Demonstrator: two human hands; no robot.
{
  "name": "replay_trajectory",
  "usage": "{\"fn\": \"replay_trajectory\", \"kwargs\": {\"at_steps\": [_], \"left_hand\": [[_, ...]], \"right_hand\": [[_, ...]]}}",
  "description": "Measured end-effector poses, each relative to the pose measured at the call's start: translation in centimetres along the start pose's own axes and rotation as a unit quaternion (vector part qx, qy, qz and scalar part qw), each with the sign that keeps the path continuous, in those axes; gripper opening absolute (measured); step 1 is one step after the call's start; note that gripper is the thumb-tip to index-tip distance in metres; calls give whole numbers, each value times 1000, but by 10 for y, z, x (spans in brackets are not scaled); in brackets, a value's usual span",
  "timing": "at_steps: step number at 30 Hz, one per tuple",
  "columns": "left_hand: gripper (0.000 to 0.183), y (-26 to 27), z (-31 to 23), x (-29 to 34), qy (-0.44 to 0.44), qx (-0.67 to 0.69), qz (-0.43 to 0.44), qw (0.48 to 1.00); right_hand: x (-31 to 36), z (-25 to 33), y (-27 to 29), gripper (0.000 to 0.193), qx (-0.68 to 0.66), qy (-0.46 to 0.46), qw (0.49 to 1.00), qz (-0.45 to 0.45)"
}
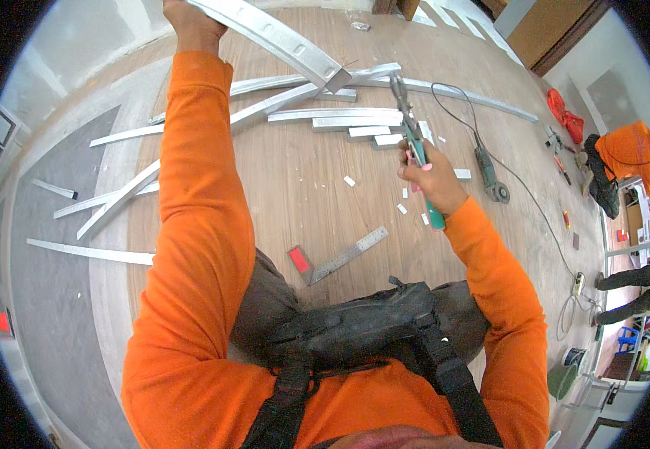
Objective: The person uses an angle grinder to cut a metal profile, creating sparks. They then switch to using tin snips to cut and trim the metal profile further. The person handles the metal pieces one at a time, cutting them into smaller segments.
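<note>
My left hand [192, 26], at the top left with the arm stretched out, is closed on a long galvanised metal channel [284, 43]. The channel is raised, and its cut end points down to the right above other metal profiles. My right hand [438, 178] grips a pair of tin snips [406, 112] by the green and red handles. Their jaws point away from me and are apart from the raised channel. On the floor between my arms lies a try square [351, 254] with a red-marked stock.
Several metal profiles [355, 114] lie crossed and stacked ahead, with small white scraps [349, 180] nearby. A corded angle grinder [491, 176] lies right of my right hand, its cable [538, 198] trailing. Two people work at far right; one wears an orange top [628, 150].
</note>
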State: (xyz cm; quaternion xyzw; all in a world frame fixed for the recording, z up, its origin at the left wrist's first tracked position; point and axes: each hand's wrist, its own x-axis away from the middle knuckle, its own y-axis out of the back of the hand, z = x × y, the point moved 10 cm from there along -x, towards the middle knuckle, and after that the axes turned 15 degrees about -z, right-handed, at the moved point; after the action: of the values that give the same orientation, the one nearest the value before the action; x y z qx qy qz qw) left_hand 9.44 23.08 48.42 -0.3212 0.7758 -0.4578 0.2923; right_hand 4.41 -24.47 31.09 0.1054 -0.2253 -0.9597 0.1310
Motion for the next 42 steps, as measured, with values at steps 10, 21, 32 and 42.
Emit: {"fn": "replay_trajectory", "kwargs": {"at_steps": [10,21,32,42], "left_hand": [[67,34,0,-45,88,63,71,992],[65,30,53,23,78,41,-200,976],[64,-9,92,54,108,125,-189,968],[59,11,111,27,188,27,-148,971]], "right_hand": [[19,48,-11,56,75,110,991,-8],[28,131,-2,34,-271,164,945,-84],[19,132,-17,30,-332,203,912,-131],[10,160,59,40,-42,318,919,-228]]}}
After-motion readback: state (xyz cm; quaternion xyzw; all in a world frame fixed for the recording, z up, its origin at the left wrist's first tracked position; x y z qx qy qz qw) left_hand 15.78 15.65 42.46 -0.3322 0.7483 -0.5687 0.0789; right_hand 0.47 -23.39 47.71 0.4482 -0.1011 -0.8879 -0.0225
